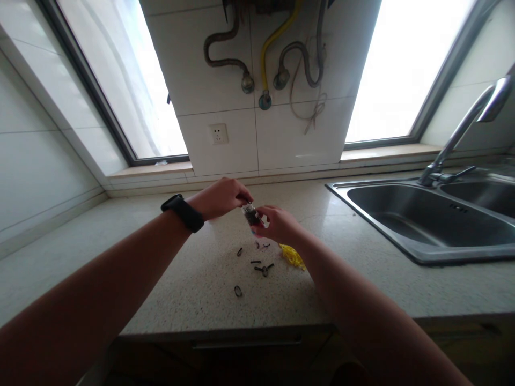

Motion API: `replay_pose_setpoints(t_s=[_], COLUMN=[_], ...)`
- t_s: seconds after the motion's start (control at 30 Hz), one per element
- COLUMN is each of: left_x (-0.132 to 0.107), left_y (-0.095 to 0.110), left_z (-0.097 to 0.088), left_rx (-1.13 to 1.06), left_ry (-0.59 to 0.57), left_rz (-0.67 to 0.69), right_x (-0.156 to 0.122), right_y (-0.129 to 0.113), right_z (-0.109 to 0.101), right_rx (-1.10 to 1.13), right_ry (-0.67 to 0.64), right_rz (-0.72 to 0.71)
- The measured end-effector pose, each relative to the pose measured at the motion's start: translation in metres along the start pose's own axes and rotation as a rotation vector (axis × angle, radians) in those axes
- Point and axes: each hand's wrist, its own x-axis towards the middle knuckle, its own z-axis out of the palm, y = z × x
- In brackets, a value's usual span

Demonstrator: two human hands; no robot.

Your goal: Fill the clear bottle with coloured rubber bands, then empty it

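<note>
My left hand [221, 197] and my right hand [277, 224] meet above the counter, both pinched on a small clear bag [251, 214] with dark small pieces inside. My left wrist wears a black band [183, 212]. Below the hands, several small black rubber bands [262, 266] lie scattered on the speckled countertop [193, 284]. A small yellow pile of bands [292, 256] lies under my right wrist, partly hidden by it.
A steel double sink [422, 220] with a tap [462, 128] sits at the right. The tiled wall behind carries a socket [218, 133] and hoses [265, 59]. Windows stand at both sides. A drawer front [245, 343] runs below the counter's edge.
</note>
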Motion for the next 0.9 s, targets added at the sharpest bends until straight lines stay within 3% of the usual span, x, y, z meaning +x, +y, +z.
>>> replay_pose_setpoints(t_s=[0.33,0.57,0.9], left_x=[-0.002,-0.004,-0.008], left_y=[-0.002,-0.003,-0.005], left_z=[0.002,0.008,0.013], left_rx=[-0.212,-0.311,-0.343], left_ry=[0.049,0.053,0.179], left_rz=[-0.048,-0.002,-0.010], right_x=[0.001,0.001,0.001], right_y=[-0.001,-0.001,0.000], right_z=[-0.002,-0.003,-0.002], right_rx=[0.014,0.051,0.106], right_ry=[0.028,0.027,0.048], right_rz=[0.007,0.016,0.034])
